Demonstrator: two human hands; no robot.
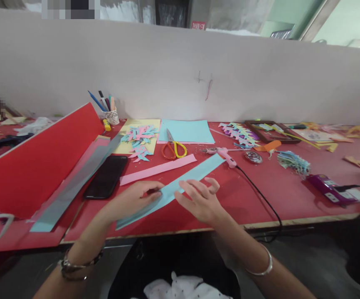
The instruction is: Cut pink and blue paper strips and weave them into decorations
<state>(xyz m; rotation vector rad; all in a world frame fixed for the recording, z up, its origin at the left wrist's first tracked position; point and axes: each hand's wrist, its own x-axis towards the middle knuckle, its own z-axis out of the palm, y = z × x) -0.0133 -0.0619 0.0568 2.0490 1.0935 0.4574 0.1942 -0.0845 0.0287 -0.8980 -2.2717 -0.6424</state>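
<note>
A light blue paper strip (195, 173) lies slantwise above the table's front edge, between my two hands. My left hand (136, 199) grips its lower left part, thumb and fingers closed on the paper. My right hand (201, 201) is over the strip's near edge, with fingers apart and bent; the fingertips rest at the paper. Just behind is a pink paper strip (159, 169), flat on the red table (173, 220). Scissors (174, 150) with one red and one yellow handle lie beyond it. At the blue strip's far end sits a pink glue gun (226, 157).
A black phone (107, 177) and long paper strips (74, 189) lie left, beside a leaning red board (45, 166). Behind are cut paper pieces (141, 135), blue sheets (188, 131) and a pen cup (111, 116). A cord (262, 197) runs right, near a purple device (328, 189).
</note>
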